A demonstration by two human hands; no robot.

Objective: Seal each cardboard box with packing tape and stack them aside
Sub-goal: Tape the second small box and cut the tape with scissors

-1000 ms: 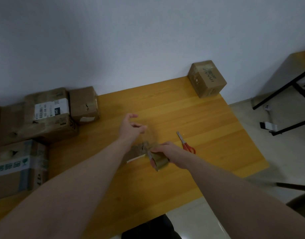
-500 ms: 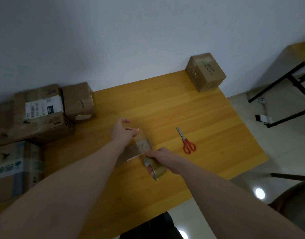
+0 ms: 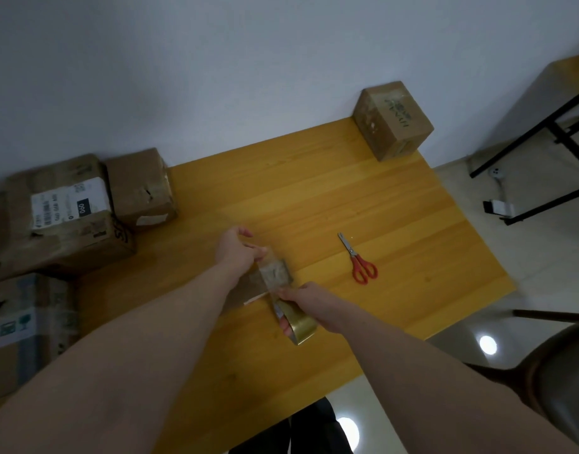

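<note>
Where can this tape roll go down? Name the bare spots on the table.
Bare wood lies between the brown box on the left and the far corner box, and right of the scissors to the table edge. The left side is crowded with boxes.

The scene is dim and flat, with a grey cast over the wall (image 3: 216, 77); two round glare spots shine on the glossy floor (image 3: 461, 371) at five and six o'clock; wide-angle bending tilts the desk (image 3: 314, 191); boxes at nine o'clock look soft.
</note>
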